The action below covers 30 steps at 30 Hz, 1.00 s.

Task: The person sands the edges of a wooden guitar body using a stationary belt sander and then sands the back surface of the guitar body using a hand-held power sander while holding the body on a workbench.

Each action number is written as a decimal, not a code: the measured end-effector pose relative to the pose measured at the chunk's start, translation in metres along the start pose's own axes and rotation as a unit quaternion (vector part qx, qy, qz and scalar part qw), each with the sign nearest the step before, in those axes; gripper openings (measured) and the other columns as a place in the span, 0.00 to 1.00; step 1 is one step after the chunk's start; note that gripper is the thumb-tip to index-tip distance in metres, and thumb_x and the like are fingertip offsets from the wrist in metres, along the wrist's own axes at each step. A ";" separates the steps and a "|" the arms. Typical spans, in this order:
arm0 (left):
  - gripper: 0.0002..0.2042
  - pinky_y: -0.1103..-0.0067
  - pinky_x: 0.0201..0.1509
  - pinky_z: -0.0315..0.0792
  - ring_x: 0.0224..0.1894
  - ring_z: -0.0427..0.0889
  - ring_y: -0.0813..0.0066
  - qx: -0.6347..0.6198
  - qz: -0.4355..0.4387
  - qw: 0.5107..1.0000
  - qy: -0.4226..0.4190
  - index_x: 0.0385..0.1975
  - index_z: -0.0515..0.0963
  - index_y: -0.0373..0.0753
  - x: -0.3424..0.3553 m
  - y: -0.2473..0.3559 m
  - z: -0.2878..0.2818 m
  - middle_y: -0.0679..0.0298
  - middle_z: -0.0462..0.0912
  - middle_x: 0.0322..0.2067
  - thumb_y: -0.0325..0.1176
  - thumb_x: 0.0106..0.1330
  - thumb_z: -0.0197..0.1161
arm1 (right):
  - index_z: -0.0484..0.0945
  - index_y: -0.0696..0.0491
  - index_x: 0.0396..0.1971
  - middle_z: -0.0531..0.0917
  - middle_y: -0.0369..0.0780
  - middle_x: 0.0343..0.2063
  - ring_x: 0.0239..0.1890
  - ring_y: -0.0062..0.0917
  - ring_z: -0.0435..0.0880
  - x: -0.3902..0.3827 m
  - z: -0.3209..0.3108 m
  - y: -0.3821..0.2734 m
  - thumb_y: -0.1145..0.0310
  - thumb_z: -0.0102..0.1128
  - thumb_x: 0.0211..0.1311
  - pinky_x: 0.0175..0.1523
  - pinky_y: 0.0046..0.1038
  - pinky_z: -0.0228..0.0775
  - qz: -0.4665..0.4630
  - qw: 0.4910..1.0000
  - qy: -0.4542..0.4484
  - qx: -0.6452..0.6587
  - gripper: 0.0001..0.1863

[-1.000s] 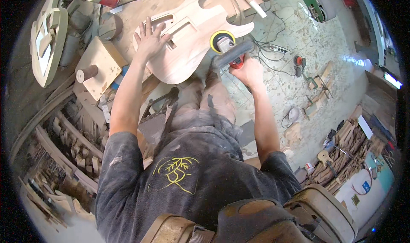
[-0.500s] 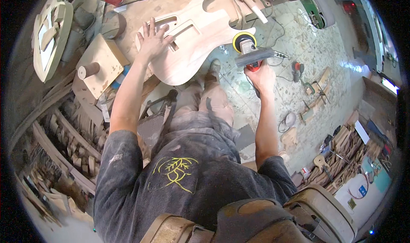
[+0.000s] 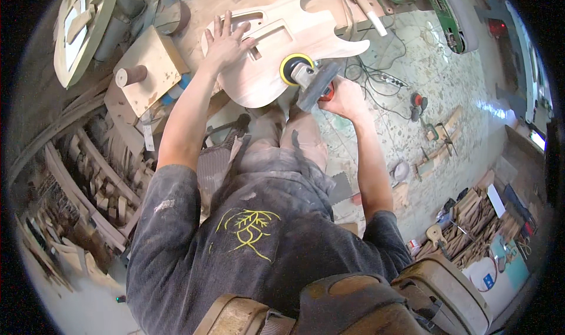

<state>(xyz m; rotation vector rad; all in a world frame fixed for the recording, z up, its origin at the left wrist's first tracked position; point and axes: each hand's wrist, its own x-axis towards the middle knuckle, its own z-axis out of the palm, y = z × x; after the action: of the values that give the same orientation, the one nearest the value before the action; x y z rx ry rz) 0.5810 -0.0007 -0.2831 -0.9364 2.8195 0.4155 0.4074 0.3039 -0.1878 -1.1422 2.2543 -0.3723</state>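
A pale wooden electric guitar body [image 3: 259, 82] with routed cavities lies on the workbench and juts over its near edge. My left hand [image 3: 226, 44] rests flat on its left side, fingers spread beside the cavities. My right hand [image 3: 346, 100] is wrapped round the red grip of a power sander [image 3: 308, 82]. The sander's round pad, rimmed in yellow, is tilted on edge at the body's near right edge. Whether the pad touches the wood I cannot tell. A dark grey bar-like part of the tool hides some of its housing.
Left of the body stand a wooden block with a round spindle [image 3: 132, 76] and a pale curved wooden form [image 3: 85, 29]. A green machine [image 3: 444, 17] is at the far right. Cables, a power strip [image 3: 388, 78] and clamps [image 3: 438, 134] lie on the floor. Offcuts [image 3: 462, 217] are piled lower right.
My right hand has brought the sander leftward, from right of the guitar body to its near right edge. My left hand stays on the body. The whole view has shifted slightly.
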 end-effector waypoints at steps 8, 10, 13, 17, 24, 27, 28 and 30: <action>0.33 0.40 0.72 0.31 0.77 0.27 0.46 0.031 -0.009 0.999 -0.008 0.71 0.61 0.64 0.002 -0.003 0.003 0.54 0.33 0.76 0.69 0.67 0.45 | 0.77 0.54 0.33 0.83 0.49 0.29 0.36 0.48 0.83 0.000 -0.005 0.000 0.57 0.71 0.39 0.42 0.42 0.75 -0.045 0.997 -0.057 0.019 0.22; 0.34 0.40 0.72 0.31 0.77 0.27 0.45 0.060 -0.013 0.998 -0.017 0.71 0.60 0.65 0.004 -0.003 0.003 0.54 0.33 0.76 0.69 0.67 0.44 | 0.77 0.54 0.33 0.83 0.49 0.30 0.36 0.48 0.83 0.004 -0.003 0.004 0.57 0.71 0.39 0.41 0.43 0.75 -0.050 0.997 -0.057 0.013 0.22; 0.34 0.40 0.72 0.31 0.77 0.27 0.45 0.049 -0.014 0.998 -0.020 0.71 0.60 0.65 0.005 -0.002 0.002 0.54 0.34 0.76 0.69 0.67 0.45 | 0.77 0.54 0.32 0.83 0.49 0.30 0.36 0.48 0.83 0.007 0.005 0.004 0.57 0.72 0.39 0.41 0.43 0.74 -0.082 0.994 -0.075 -0.005 0.22; 0.34 0.40 0.72 0.30 0.77 0.27 0.45 0.040 -0.010 0.999 -0.021 0.71 0.60 0.65 0.002 -0.003 0.003 0.53 0.34 0.76 0.69 0.66 0.45 | 0.76 0.54 0.31 0.83 0.49 0.29 0.37 0.48 0.83 0.000 0.008 -0.006 0.58 0.72 0.39 0.42 0.42 0.74 -0.156 0.984 -0.087 0.005 0.21; 0.34 0.40 0.72 0.29 0.77 0.28 0.45 0.016 -0.003 1.000 0.004 0.70 0.63 0.62 0.003 -0.006 0.006 0.52 0.35 0.76 0.70 0.66 0.46 | 0.76 0.55 0.34 0.83 0.48 0.30 0.38 0.47 0.83 0.003 -0.001 -0.001 0.58 0.71 0.39 0.43 0.42 0.75 -0.089 0.994 -0.062 0.022 0.23; 0.34 0.41 0.72 0.29 0.77 0.28 0.45 0.012 -0.007 1.000 -0.007 0.70 0.63 0.62 0.003 -0.004 0.005 0.52 0.35 0.76 0.69 0.66 0.46 | 0.76 0.55 0.36 0.83 0.48 0.30 0.38 0.47 0.83 -0.003 -0.001 -0.006 0.56 0.71 0.40 0.44 0.42 0.75 -0.065 0.991 -0.118 -0.020 0.24; 0.34 0.41 0.72 0.29 0.77 0.28 0.45 0.009 -0.011 1.000 -0.012 0.70 0.63 0.62 0.005 -0.003 0.004 0.52 0.35 0.76 0.69 0.66 0.47 | 0.76 0.55 0.36 0.83 0.48 0.31 0.39 0.47 0.83 -0.007 0.001 -0.006 0.55 0.71 0.40 0.44 0.42 0.75 -0.090 0.987 -0.129 -0.021 0.25; 0.34 0.41 0.72 0.29 0.77 0.27 0.45 0.011 -0.009 1.000 -0.011 0.69 0.63 0.62 0.005 -0.003 0.004 0.52 0.34 0.76 0.68 0.66 0.47 | 0.75 0.55 0.39 0.83 0.49 0.34 0.41 0.47 0.83 -0.014 0.005 -0.007 0.53 0.70 0.41 0.45 0.43 0.75 -0.122 0.981 -0.149 -0.018 0.27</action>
<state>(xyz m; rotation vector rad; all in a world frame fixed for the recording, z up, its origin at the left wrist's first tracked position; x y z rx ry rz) 0.5792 -0.0050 -0.2889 -0.9467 2.7869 0.3904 0.4213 0.3110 -0.1830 -1.3979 1.8753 -0.2386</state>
